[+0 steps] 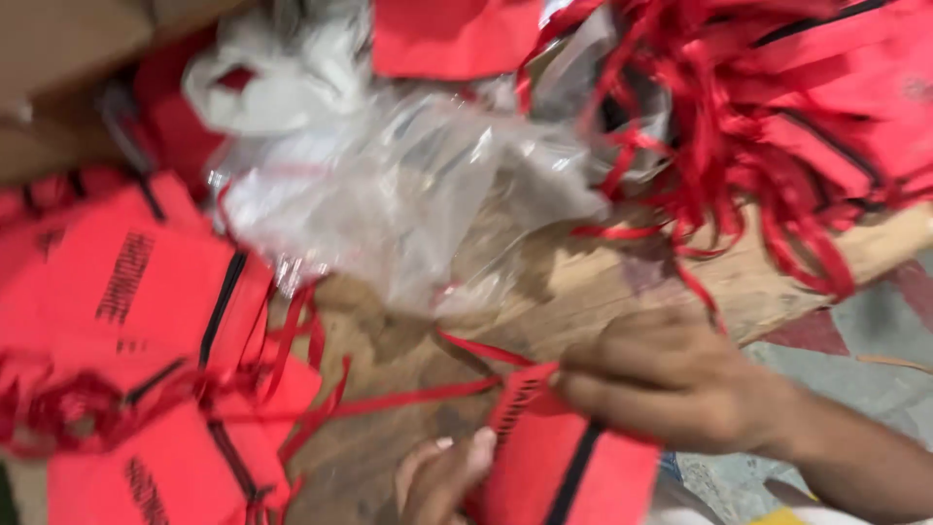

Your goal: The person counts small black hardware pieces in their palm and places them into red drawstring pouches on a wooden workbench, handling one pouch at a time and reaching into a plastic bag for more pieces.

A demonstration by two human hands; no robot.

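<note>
The red fabric pouch (554, 467), with a black zip line down its face, lies at the bottom of the view, just in front of the person, and is held between both hands. Its upper edge is pinched by the right hand (671, 384), whose fingers are closed on the cloth where a red ribbon cord (408, 397) leaves it; the lower left edge is touched by the left hand (442, 476), of which only a thumb and fingertips are seen, loosely curled against the fabric. The frame is blurred by motion, so finer detail of the grip cannot be told. The work is judged best done with the pouch kept flat and taut between the hands, and the cord drawn straight rather than across the neighbouring cords, since tangling looks likely. To the left, a stack of like red pouches (126, 292) is spread on the wooden board (583, 292). Beyond, crumpled clear plastic bags (389, 194) are heaped, and farther right a tangled mass of red pouches with ribbons (777, 126) is piled.
</note>
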